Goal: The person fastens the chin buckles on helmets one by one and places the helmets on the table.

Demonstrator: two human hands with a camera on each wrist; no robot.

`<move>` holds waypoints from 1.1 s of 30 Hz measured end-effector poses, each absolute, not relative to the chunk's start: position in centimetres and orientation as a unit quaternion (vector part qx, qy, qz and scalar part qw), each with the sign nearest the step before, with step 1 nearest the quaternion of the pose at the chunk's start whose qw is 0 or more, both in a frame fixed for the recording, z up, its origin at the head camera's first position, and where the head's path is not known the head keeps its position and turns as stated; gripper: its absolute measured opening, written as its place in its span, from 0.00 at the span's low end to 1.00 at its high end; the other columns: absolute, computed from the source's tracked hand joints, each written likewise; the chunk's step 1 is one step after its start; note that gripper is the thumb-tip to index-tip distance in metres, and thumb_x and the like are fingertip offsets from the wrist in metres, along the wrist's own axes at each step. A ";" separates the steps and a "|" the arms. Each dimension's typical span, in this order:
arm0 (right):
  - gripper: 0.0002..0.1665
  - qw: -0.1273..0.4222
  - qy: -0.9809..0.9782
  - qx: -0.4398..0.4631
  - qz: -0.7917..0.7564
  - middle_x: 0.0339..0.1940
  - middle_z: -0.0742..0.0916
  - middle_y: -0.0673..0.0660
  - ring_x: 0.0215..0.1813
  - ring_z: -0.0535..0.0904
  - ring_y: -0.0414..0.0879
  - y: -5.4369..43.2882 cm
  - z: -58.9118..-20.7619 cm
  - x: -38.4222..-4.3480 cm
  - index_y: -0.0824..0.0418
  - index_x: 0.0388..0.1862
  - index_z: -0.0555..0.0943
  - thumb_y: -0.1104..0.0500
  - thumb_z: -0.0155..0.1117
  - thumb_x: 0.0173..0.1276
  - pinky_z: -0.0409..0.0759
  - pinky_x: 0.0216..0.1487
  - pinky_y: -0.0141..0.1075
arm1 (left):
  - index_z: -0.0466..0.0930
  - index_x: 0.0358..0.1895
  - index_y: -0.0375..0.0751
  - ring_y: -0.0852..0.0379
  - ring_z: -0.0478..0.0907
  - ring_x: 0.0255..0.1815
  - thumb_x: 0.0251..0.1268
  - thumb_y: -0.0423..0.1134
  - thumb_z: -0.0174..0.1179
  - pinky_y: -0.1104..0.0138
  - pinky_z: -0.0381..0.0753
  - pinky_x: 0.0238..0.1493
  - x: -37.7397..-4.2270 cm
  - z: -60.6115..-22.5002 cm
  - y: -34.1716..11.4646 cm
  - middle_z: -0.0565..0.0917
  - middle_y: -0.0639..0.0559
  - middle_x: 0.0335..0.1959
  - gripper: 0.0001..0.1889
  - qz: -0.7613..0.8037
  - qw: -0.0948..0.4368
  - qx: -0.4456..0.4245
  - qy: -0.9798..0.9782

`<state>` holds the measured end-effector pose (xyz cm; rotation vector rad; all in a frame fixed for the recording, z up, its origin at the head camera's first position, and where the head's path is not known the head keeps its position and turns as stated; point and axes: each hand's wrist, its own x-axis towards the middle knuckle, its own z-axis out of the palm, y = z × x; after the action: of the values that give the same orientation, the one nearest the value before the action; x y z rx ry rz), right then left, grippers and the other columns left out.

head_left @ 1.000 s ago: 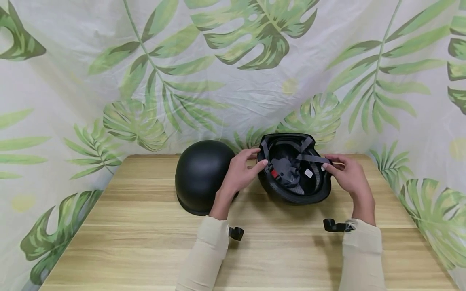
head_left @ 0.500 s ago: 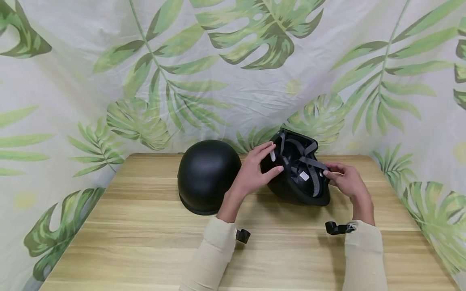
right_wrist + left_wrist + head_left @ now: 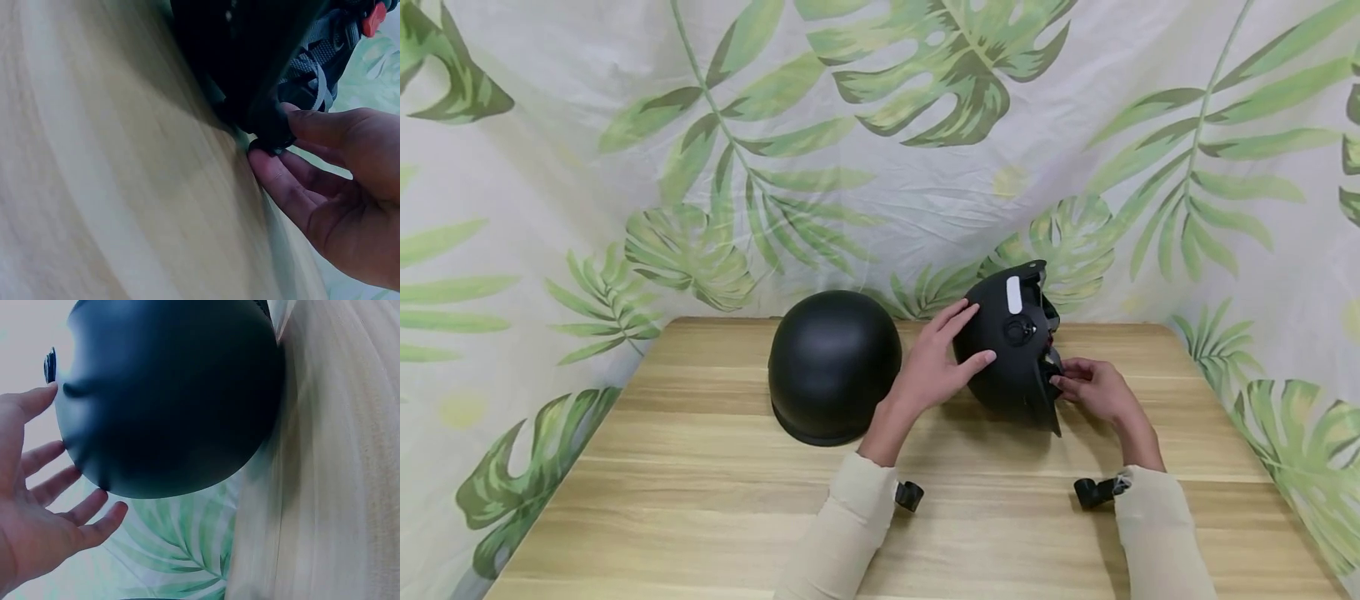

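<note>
A matte black helmet (image 3: 1000,354) is tipped on its side at the back right of the table, its open underside facing right. A white strip and a round black fitting mark its near side. My left hand (image 3: 936,362) rests spread fingertips against its shell; in the left wrist view the same hand (image 3: 50,506) has its fingers extended along the smooth dome. The right hand (image 3: 1097,387) pinches the helmet's rim between thumb and fingers, as the right wrist view of that hand (image 3: 350,181) shows. Grey straps (image 3: 312,69) and a red buckle piece (image 3: 374,19) show inside the helmet.
A second black helmet (image 3: 835,367) sits dome up on the wooden table (image 3: 700,500), just left of my left hand. Behind the table hangs a leaf-patterned cloth (image 3: 925,208). Black camera mounts (image 3: 909,497) stick out from both sleeves.
The helmet between my hands has turned from showing its open inside to showing its outer side. My left hand has shifted right along the shell; the right hand has lowered slightly.
</note>
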<state>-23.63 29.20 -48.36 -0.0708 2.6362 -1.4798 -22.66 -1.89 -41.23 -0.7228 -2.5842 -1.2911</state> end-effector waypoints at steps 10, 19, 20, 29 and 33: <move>0.24 0.026 0.873 -0.028 -0.486 0.57 0.87 0.78 0.40 0.86 0.32 28.8 -48.8 -23.7 0.80 0.66 0.78 0.64 0.65 0.80 0.88 0.42 0.28 | 0.63 0.85 0.51 0.41 0.63 0.85 0.69 0.55 0.72 0.41 0.70 0.80 -22.9 -41.9 -1.9 0.61 0.46 0.86 0.45 -0.458 0.068 -0.233 -0.855; 0.29 0.007 0.866 -0.030 -0.499 0.67 0.82 0.79 0.51 0.87 0.32 29.3 -48.3 -23.6 0.77 0.72 0.74 0.61 0.67 0.80 0.87 0.48 0.27 | 0.62 0.86 0.51 0.41 0.61 0.86 0.68 0.57 0.73 0.42 0.70 0.80 -23.1 -41.8 -2.3 0.60 0.45 0.87 0.47 -0.451 0.043 -0.224 -0.863; 0.29 0.003 0.869 -0.029 -0.494 0.67 0.82 0.78 0.53 0.88 0.35 29.4 -48.1 -23.5 0.76 0.71 0.75 0.61 0.68 0.80 0.87 0.49 0.25 | 0.61 0.86 0.51 0.41 0.61 0.86 0.68 0.57 0.73 0.42 0.70 0.80 -23.1 -41.7 -2.3 0.60 0.45 0.87 0.47 -0.449 0.041 -0.222 -0.864; 0.23 -0.030 0.884 -0.044 -0.465 0.61 0.87 0.74 0.47 0.83 0.25 30.0 -47.7 -23.3 0.73 0.64 0.82 0.63 0.71 0.76 0.81 0.45 0.20 | 0.61 0.85 0.50 0.41 0.63 0.84 0.68 0.56 0.73 0.43 0.73 0.78 -23.2 -41.8 -2.7 0.59 0.45 0.86 0.47 -0.438 0.037 -0.225 -0.870; 0.23 -0.026 0.886 -0.046 -0.460 0.62 0.87 0.73 0.52 0.87 0.35 29.9 -47.6 -23.2 0.71 0.65 0.83 0.62 0.71 0.76 0.81 0.45 0.21 | 0.63 0.83 0.47 0.42 0.63 0.84 0.68 0.52 0.73 0.42 0.77 0.74 -23.4 -42.1 -3.1 0.60 0.44 0.85 0.44 -0.476 0.037 -0.232 -0.847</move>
<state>-23.23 29.94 -47.64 -0.1460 2.8324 -1.4694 -23.45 -3.08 -42.15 -0.7131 -2.6008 -1.4615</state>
